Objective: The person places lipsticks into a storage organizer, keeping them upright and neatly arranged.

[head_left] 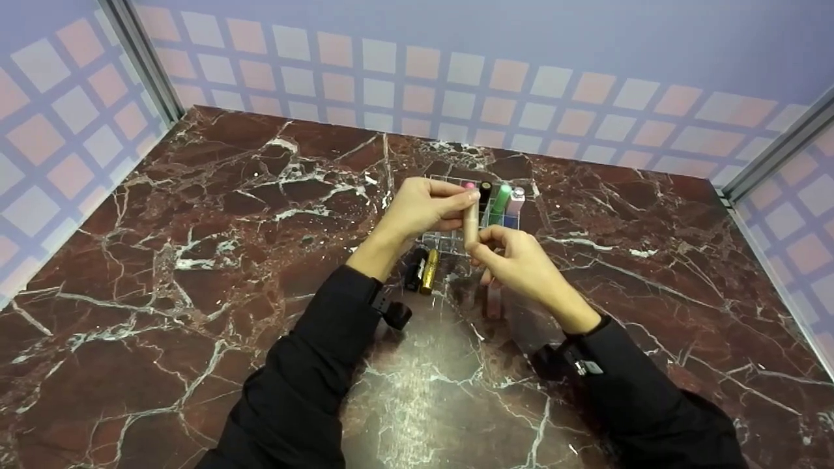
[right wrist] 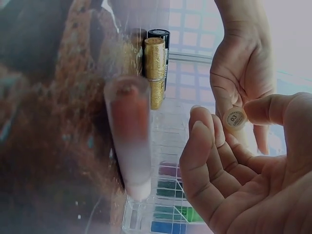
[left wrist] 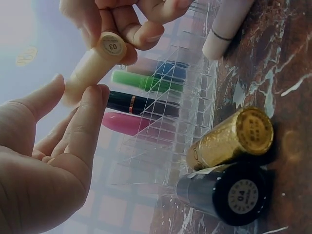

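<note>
Both hands hold one cream lipstick tube [head_left: 470,225] above the front of a clear divided organizer [head_left: 444,245]. My left hand [head_left: 417,208] pinches its upper end between thumb and fingers. At the lower end, my right hand [head_left: 521,260] pinches it with thumb and fingertips. The round base of the cream lipstick tube [left wrist: 113,45] carries a label reading 03. Upright in the organizer behind stand a pink tube [left wrist: 127,124], a black tube [left wrist: 129,103], a green tube [left wrist: 141,80] and a pale tube with a blue part [head_left: 516,202].
A black tube [head_left: 414,270] marked 04 and a gold tube [head_left: 429,272] lie side by side before the organizer. Right of them lies a reddish gloss tube [right wrist: 129,122] with a whitish cap, below my right hand. Patterned panels [head_left: 417,85] border the marbled table [head_left: 195,312].
</note>
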`<move>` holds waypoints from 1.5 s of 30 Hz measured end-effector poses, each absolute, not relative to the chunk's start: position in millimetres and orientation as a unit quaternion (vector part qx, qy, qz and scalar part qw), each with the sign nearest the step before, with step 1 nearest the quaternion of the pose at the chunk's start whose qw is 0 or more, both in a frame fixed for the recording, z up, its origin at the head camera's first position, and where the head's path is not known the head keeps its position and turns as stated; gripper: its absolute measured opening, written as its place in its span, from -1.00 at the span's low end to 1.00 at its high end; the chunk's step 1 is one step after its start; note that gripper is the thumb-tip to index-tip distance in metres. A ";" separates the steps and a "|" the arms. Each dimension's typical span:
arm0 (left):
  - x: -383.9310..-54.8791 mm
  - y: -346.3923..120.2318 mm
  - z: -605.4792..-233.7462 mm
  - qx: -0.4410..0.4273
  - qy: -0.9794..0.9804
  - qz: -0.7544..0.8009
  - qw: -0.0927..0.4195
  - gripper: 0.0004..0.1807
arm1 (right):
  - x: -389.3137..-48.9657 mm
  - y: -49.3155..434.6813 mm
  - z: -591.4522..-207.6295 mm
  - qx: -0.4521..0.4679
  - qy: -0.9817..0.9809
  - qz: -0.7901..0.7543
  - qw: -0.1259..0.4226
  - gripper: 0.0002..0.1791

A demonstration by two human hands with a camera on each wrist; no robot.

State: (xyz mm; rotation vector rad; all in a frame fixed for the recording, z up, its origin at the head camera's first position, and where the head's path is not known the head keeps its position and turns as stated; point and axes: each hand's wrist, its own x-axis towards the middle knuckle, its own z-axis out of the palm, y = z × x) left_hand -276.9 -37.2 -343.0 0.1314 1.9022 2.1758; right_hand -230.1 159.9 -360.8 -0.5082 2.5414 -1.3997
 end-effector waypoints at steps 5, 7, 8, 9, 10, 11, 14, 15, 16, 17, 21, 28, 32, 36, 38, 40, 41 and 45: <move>-277.6 -37.9 -343.1 0.038 0.657 0.743 0.122 -0.70 | -228.3 157.4 -361.7 -0.162 0.867 -0.464 0.086 -0.66; -278.5 -37.8 -343.8 0.036 0.659 0.741 0.120 -0.70 | -228.9 157.3 -362.9 -0.169 0.871 -0.455 0.074 -0.66; -279.0 -37.5 -344.2 0.035 0.661 0.740 0.117 -0.70 | -229.7 157.6 -363.9 -0.176 0.874 -0.449 0.065 -0.66; -279.5 -37.1 -344.7 0.037 0.662 0.740 0.112 -0.69 | -230.6 158.0 -364.9 -0.181 0.875 -0.445 0.057 -0.65; -280.2 -36.7 -345.1 0.039 0.660 0.743 0.109 -0.69 | -231.6 158.5 -365.9 -0.187 0.876 -0.441 0.050 -0.65; -280.9 -36.2 -345.4 0.042 0.659 0.744 0.104 -0.67 | -232.6 159.2 -366.8 -0.192 0.878 -0.437 0.042 -0.65; -282.5 -34.7 -345.7 0.052 0.647 0.756 0.083 -0.65 | -235.8 161.7 -368.2 -0.202 0.884 -0.422 0.020 -0.66; -283.1 -34.4 -345.8 0.055 0.644 0.759 0.074 -0.65 | -236.7 162.7 -368.4 -0.203 0.885 -0.418 0.014 -0.66; -283.6 -34.1 -345.8 0.057 0.645 0.760 0.064 -0.65 | -237.8 163.8 -368.3 -0.205 0.889 -0.409 0.005 -0.67; -284.1 -33.8 -345.9 0.060 0.648 0.757 0.051 -0.65 | -238.6 164.9 -367.8 -0.208 0.893 -0.399 -0.005 -0.68; -286.2 -32.5 -347.1 0.072 0.664 0.744 0.000 -0.71 | -242.0 170.8 -366.2 -0.211 0.903 -0.371 -0.048 -0.73; -289.1 -30.8 -348.5 0.108 0.702 0.695 -0.107 -0.75 | -255.6 181.4 -373.2 -0.202 0.906 -0.365 -0.069 -0.82; -289.7 -30.6 -348.9 0.116 0.720 0.670 -0.141 -0.74 | -265.8 191.4 -377.6 -0.209 0.898 -0.384 -0.046 -0.79; -290.7 -29.1 -350.1 0.118 0.724 0.664 -0.147 -0.71 | -275.9 209.0 -382.3 -0.213 0.851 -0.479 0.013 -0.73; -291.3 -28.2 -351.2 0.119 0.724 0.665 -0.144 -0.68 | -280.6 218.5 -387.1 -0.203 0.816 -0.540 0.042 -0.69; -291.9 -27.8 -352.8 0.117 0.729 0.659 -0.146 -0.66 | -284.3 226.5 -392.3 -0.195 0.785 -0.584 0.066 -0.65; -292.1 -27.6 -353.6 0.116 0.730 0.658 -0.144 -0.65 | -285.7 229.5 -394.5 -0.193 0.777 -0.595 0.074 -0.64; -293.3 -27.9 -357.0 0.116 0.743 0.643 -0.149 -0.65 | -288.8 235.2 -399.6 -0.187 0.763 -0.611 0.095 -0.63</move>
